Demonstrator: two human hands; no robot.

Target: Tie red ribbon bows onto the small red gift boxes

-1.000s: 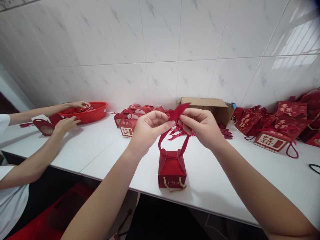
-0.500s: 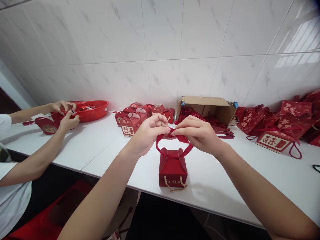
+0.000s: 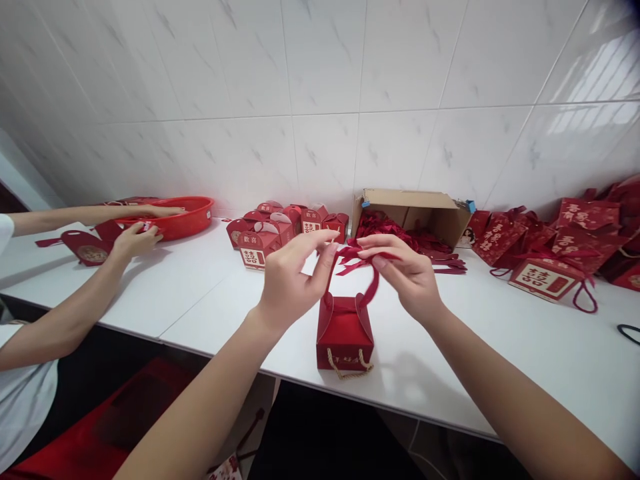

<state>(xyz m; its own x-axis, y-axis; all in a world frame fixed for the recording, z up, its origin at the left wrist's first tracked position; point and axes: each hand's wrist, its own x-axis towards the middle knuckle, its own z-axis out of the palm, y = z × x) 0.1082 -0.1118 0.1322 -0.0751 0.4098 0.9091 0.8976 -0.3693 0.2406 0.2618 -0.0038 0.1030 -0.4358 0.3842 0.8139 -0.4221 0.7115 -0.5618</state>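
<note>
A small red box (image 3: 345,333) with a twisted gold cord on its front stands near the front edge of the white table. Dark red ribbon (image 3: 371,288) rises from its top in a loop. Above the box, my left hand (image 3: 299,272) pinches the ribbon between thumb and forefinger at the loop's left side. My right hand (image 3: 404,272) grips the ribbon on the right, its fingers pressed together, with loose ends showing between the two hands. The exact hold of the left fingertips is partly hidden.
Several red boxes (image 3: 253,251) stand behind my left hand. An open cardboard box (image 3: 410,199) holds red ribbons at the back. Red gift bags and boxes (image 3: 544,280) fill the right side. At left, a person's hands (image 3: 134,241) are by a red basin (image 3: 200,217) and an open red box (image 3: 86,248).
My left hand has turned and its fingers have shifted along the ribbon; loose ends now spread between my hands. The other person's far hand has moved into the basin.
</note>
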